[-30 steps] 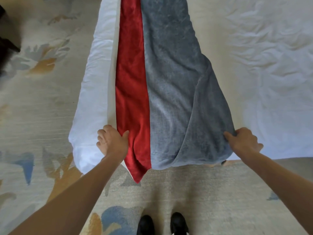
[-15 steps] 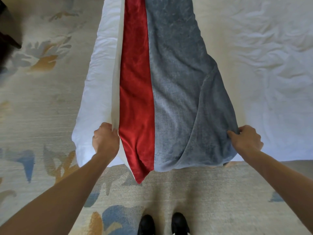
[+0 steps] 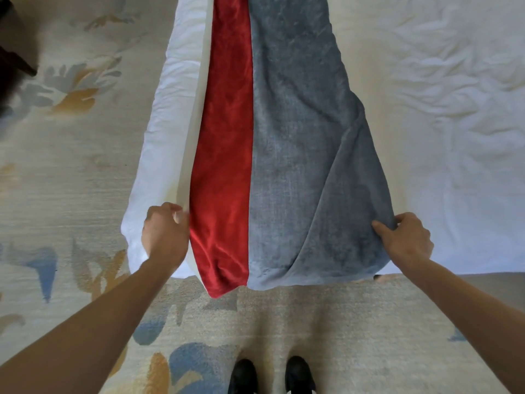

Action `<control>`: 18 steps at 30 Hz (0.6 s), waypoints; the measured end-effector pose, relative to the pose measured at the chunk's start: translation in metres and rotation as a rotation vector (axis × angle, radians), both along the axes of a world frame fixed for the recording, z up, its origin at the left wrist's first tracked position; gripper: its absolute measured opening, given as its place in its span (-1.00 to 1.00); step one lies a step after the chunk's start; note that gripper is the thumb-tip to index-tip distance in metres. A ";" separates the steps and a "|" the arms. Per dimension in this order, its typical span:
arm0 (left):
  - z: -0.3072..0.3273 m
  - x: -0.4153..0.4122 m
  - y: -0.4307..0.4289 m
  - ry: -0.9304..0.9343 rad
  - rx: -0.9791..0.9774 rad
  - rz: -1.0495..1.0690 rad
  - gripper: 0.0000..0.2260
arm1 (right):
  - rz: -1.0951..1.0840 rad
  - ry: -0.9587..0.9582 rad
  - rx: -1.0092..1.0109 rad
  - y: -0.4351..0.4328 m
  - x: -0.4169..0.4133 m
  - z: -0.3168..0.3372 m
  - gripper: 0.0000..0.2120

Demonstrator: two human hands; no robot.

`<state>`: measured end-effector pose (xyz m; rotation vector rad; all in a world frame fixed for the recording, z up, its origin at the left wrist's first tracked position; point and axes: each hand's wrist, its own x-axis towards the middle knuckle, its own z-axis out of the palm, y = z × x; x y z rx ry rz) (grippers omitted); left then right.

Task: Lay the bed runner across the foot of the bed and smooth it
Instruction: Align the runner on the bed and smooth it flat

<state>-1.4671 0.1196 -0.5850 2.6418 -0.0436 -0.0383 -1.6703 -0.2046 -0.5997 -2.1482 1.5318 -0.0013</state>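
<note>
**Now both hands grip the near end of the runner**

Head view, looking down along the bed [image 3: 454, 143]. The runner [image 3: 287, 143] lies lengthwise away from the person, along the left edge of the white bedding. Its near end hangs over the bed's edge toward the carpet [image 3: 71, 180]. It has a red band [image 3: 224, 172] on the left, a wider grey part [image 3: 301, 115] on the right, and a cream edge [image 3: 196, 129] along the far left side.

The left hand [image 3: 164, 237] has its fingers curled round the cream edge, just beside the red band, knuckles up. It covers part of the bed's near left corner. The right hand [image 3: 406, 240] pinches the grey edge, with the thumb on top of the cloth and the fingers tucked behind it.

The grey side is not flat. A long diagonal fold runs from the right hand up into the cloth, and the near right corner bunches. The red band's tip sags lower than the grey hem. The bedding right of the runner is wrinkled.

Around it, the patterned carpet has blue and orange shapes. Two black shoes [image 3: 243, 376] stand at the bottom centre, well short of the hanging end. A piece of dark furniture [image 3: 12, 52] sits at the top left, cut off by the frame. Both forearms cross the lower frame and hide strips of carpet.
</note>
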 end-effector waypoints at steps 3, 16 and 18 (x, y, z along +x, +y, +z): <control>-0.002 -0.006 -0.008 0.035 0.172 -0.049 -0.61 | 0.006 -0.038 -0.066 0.000 0.006 0.003 -0.61; 0.002 0.000 0.003 0.066 -0.024 0.012 -0.84 | 0.027 -0.028 -0.061 -0.007 0.012 0.003 -0.75; 0.004 0.003 0.012 0.063 -0.095 0.070 -0.84 | 0.027 -0.031 -0.056 -0.011 0.011 0.006 -0.72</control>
